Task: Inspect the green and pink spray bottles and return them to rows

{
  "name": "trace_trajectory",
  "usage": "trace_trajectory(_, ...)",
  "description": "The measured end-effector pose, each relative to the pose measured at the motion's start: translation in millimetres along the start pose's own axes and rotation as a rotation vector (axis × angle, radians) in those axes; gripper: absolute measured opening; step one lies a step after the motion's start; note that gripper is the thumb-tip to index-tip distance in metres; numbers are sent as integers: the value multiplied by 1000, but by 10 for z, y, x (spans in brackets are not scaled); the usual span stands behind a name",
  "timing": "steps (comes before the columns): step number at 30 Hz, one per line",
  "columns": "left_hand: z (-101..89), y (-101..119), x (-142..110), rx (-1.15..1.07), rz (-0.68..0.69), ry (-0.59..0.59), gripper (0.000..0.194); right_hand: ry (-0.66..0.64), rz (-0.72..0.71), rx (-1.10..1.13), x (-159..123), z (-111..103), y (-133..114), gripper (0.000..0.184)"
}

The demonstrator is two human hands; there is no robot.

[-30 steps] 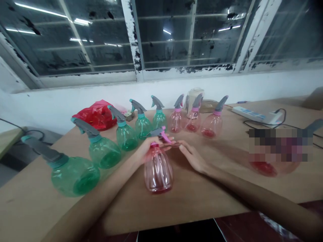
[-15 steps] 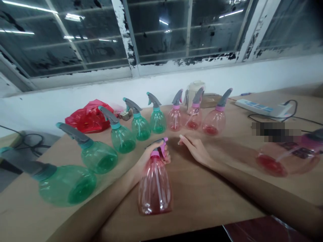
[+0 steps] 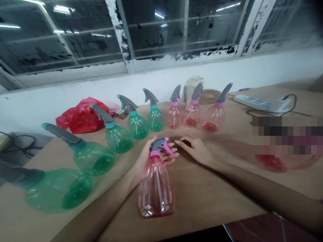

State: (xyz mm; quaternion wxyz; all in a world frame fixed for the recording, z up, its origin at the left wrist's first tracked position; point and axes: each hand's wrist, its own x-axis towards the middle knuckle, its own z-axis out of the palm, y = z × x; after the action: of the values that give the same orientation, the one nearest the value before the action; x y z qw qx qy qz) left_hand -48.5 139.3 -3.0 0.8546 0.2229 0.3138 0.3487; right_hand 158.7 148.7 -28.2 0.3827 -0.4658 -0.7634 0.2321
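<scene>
Cables lie at the far left; next, five green bottles slant from the near left of the table back toward the wall, grouped by colour, it seems, and angled clear of the left forearm; the red bag sits behind them, probably put back there to be out of the way.

In the middle is the near bottle, pink, roughly upright; the left hand is behind its neck, thumb by the grey head, fingers loosely extended past the trigger rather than wrapped on it; that would suit steadying more than squeezing; whether the palm grips the neck, or the base rests on the table, I cannot tell.

Behind stand three pink bottles, apart from the green ones, likely by colour again; in front of them the right hand holds nothing, thumb and forefinger curled with a narrow gap, near the left fingers, perhaps just waiting; farther right lies the power strip; nearer, another bottle, pink, is partly pixelated.
</scene>
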Motion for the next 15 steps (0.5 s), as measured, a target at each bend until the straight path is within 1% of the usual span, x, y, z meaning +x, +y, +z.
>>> trace_trajectory(3,-15,-8,9,-11,2,-9,56,-29,-108,-130,-19,44,60,24)
trace_trajectory(5,-14,-10,10,-21,0,-13,55,-48,-148,-205,-33,73,113,28)
trace_trajectory(9,42,-2,-21,-12,7,12,51,-74,-167,-301,-55,101,168,40)
trace_trajectory(11,88,2,-48,29,42,27,47,-91,-174,-328,-60,100,164,44)
trace_trajectory(15,161,1,-83,108,169,6,36,-101,-183,-360,-59,93,142,50)
